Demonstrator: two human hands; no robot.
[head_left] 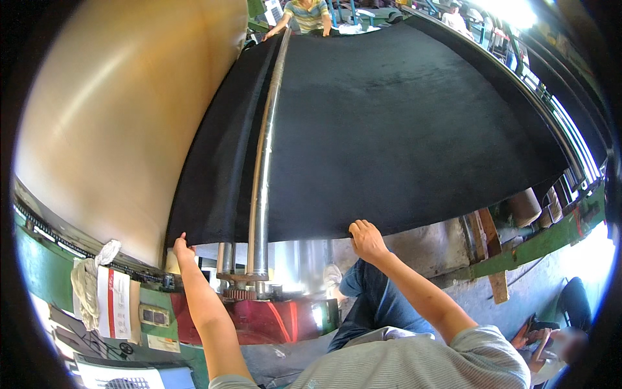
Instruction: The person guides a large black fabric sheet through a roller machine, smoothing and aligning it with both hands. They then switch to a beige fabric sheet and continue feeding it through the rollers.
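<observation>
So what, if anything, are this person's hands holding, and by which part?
The wide black flexible sheet, by its near edge: the left hand near its left corner, the right hand farther along, right of the shiny cylindrical metal bar.

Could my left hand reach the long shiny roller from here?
Probably yes: the left hand must release the black sheet, but the long shiny roller lies uncovered to the hand's right.
</observation>
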